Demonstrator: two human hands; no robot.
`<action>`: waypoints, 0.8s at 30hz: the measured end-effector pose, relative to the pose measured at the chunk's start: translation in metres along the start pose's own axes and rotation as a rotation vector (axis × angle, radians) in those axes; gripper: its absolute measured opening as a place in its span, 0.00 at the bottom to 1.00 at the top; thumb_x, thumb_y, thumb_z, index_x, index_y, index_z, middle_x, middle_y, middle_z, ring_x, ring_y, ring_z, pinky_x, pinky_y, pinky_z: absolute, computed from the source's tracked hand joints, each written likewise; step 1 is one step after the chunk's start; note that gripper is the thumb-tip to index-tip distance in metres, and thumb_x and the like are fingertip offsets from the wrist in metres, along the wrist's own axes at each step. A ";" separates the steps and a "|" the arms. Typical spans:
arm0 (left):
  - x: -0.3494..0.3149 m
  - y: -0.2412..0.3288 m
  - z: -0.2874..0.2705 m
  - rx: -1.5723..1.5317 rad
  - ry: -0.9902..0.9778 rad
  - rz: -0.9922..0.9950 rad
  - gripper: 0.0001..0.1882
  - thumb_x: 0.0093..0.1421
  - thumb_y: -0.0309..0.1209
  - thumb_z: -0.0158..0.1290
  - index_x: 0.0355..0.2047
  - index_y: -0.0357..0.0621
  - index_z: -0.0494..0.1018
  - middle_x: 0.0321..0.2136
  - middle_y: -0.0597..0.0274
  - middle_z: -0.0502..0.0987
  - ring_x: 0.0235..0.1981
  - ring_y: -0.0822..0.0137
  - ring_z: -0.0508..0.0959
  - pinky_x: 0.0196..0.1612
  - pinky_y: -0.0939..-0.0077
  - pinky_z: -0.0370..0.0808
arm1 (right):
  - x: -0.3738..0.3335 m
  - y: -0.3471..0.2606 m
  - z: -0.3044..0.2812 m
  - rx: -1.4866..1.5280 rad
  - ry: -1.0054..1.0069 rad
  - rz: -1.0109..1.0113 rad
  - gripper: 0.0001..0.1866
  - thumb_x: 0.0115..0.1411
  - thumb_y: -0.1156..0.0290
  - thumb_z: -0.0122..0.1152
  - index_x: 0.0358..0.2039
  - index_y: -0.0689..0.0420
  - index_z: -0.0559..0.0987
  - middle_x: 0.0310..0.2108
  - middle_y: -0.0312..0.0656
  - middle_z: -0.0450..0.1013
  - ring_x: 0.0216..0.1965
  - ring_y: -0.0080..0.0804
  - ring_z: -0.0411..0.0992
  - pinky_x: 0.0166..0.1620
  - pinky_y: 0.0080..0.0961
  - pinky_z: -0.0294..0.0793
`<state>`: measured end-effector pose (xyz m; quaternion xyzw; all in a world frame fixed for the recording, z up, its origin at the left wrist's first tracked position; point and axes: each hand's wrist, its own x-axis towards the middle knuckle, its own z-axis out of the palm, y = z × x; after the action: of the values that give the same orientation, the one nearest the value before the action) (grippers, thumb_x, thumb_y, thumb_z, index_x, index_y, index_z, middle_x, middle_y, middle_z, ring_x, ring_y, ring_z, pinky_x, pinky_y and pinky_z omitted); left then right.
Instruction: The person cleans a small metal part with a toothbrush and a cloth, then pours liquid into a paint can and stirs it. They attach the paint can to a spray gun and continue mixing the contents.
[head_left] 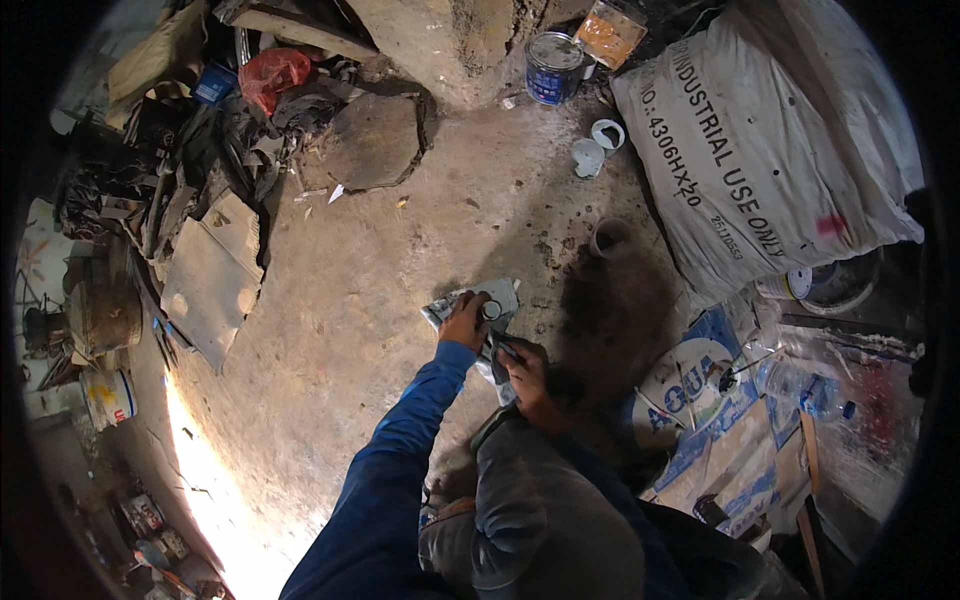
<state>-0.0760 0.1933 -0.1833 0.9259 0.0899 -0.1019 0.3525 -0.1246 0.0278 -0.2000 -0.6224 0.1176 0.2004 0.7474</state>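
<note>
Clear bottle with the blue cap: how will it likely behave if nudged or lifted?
The clear bottle may roll, since its rounded body lies on its side. Its see-through plastic wall suggests it could dent under a squeeze. It is probably light, though whether it holds liquid is unclear.

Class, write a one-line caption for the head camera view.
The left hand holds a small round piece, the right hand close by, over a stained floor.
</note>
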 end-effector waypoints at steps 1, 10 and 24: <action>0.000 0.002 -0.001 -0.107 0.030 -0.043 0.28 0.50 0.27 0.59 0.53 0.51 0.67 0.50 0.50 0.72 0.50 0.48 0.75 0.50 0.59 0.74 | 0.002 0.008 0.002 0.001 0.099 0.066 0.12 0.62 0.67 0.60 0.40 0.63 0.80 0.33 0.37 0.77 0.39 0.24 0.73 0.47 0.21 0.69; -0.068 0.026 -0.024 -1.030 0.078 -0.412 0.09 0.63 0.34 0.46 0.40 0.44 0.71 0.19 0.68 0.68 0.17 0.81 0.64 0.15 0.81 0.57 | -0.005 0.028 -0.046 -0.060 -0.401 -0.369 0.32 0.56 0.69 0.59 0.59 0.68 0.65 0.59 0.53 0.64 0.60 0.41 0.62 0.64 0.35 0.57; -0.069 0.053 -0.044 -0.143 0.098 0.044 0.16 0.56 0.30 0.57 0.47 0.45 0.77 0.38 0.53 0.80 0.31 0.56 0.81 0.35 0.66 0.78 | -0.001 0.046 -0.053 0.425 -0.348 0.521 0.29 0.58 0.72 0.58 0.60 0.67 0.64 0.57 0.48 0.66 0.53 0.32 0.67 0.55 0.33 0.67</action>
<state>-0.1242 0.1773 -0.1005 0.9040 0.0939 -0.0420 0.4149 -0.1426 -0.0171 -0.2504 -0.3592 0.1820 0.4575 0.7928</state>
